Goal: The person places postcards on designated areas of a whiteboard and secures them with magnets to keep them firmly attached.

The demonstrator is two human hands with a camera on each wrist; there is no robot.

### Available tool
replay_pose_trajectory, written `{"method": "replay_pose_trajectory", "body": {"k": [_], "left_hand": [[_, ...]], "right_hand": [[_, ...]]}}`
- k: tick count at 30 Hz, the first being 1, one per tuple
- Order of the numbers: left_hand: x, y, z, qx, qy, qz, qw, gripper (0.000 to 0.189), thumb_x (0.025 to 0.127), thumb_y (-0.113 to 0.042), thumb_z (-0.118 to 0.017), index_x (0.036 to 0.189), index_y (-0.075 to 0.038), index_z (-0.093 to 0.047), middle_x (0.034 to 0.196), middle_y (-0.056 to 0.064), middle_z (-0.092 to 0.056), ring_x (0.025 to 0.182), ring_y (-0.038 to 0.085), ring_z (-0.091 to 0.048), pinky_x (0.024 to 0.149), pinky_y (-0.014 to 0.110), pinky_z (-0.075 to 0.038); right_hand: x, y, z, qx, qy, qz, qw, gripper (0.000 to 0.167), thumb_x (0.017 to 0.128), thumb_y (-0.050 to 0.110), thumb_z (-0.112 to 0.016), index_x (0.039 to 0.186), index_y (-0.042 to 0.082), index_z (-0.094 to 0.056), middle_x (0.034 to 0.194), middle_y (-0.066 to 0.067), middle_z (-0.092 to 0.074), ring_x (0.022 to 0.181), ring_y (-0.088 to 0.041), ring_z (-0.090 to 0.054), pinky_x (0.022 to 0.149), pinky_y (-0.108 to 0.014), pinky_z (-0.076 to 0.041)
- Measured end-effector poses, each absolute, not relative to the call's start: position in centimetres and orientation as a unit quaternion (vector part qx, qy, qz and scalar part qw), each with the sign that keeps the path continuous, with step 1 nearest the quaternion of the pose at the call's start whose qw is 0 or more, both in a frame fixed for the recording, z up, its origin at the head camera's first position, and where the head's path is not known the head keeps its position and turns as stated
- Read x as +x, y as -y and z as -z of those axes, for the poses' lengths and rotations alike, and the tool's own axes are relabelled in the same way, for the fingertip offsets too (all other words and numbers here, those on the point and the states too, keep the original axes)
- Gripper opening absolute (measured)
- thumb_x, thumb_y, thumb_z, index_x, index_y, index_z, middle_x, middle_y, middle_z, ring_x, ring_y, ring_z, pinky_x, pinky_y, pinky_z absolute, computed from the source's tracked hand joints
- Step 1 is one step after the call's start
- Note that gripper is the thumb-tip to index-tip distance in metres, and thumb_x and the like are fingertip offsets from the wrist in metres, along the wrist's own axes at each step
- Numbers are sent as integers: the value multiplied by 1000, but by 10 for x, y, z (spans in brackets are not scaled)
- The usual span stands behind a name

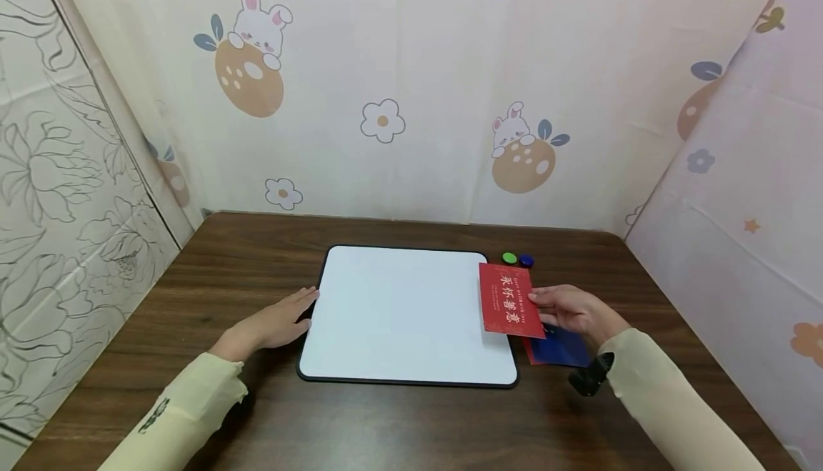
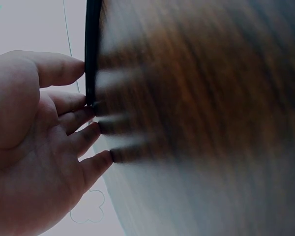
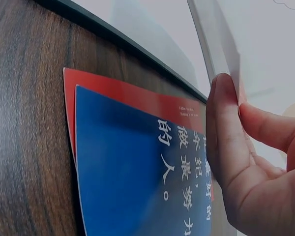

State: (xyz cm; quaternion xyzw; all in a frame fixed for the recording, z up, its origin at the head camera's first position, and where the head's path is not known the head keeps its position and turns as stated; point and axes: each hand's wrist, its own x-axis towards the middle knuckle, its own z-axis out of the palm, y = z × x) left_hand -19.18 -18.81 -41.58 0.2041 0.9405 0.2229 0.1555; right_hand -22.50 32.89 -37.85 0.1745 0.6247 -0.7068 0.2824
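Note:
A whiteboard [image 1: 405,314] with a dark frame lies flat on the table. The fingertips of my left hand [image 1: 273,322] touch its left edge, fingers mostly straight, as the left wrist view also shows. My right hand [image 1: 574,311] pinches a red card [image 1: 511,301] with white writing between thumb and fingers. That card is raised over the right edge of the whiteboard. Below the right hand, a blue card [image 3: 132,167] with white characters lies on another red card [image 3: 113,90], right beside the board.
A green magnet-like disc [image 1: 509,258] and a blue one [image 1: 526,261] sit behind the board's far right corner. The brown wooden table [image 1: 411,428] backs onto a patterned curtain [image 1: 411,85], with another on each side.

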Motion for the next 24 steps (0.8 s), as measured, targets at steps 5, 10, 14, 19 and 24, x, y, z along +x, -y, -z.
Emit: {"method": "replay_pose_trajectory", "body": {"k": [5,10,14,19,24], "left_hand": [[-192,187,414,208,-940,-222,156,57,100,-15,-45,149,4,-24,154,23,-19,141,39,-16,110,55,-20],[-193,188,413,209,-939,-223,155,56,99,-14,-46,148,4,-25,154,24,-19,141,39,-16,109,56,-21],[-194,190,414,207,-940,-222,157,56,100,-14,-46,148,4,-24,154,24,-19,141,39,-16,109,56,-21],[-195,190,414,207,-940,-221,160,57,100,-15,-46,149,4,-24,154,23,-19,141,39,-16,109,56,-21],[-197,190,414,209,-939,-223,158,57,100,-15,-45,149,4,-24,154,23,-19,141,39,-16,109,56,-21]], "right_hand": [[-227,-324,377,170,-622,709,287,53,101,6,-46,147,-5,-22,95,-12,-67,87,-22,-66,89,-37,-51],[-228,-319,376,176,-624,706,286,55,100,7,-47,147,-5,-20,95,-13,-66,87,-22,-66,88,-36,-51],[-230,-315,377,178,-626,703,287,56,100,8,-49,147,-5,-22,96,-12,-66,87,-22,-66,88,-35,-51],[-232,-310,380,167,-629,700,295,55,99,8,-49,146,-6,-24,96,-12,-65,88,-22,-66,87,-35,-52],[-234,-305,382,169,-633,697,290,55,99,7,-50,146,-6,-25,96,-13,-65,87,-22,-66,85,-36,-53]]}}
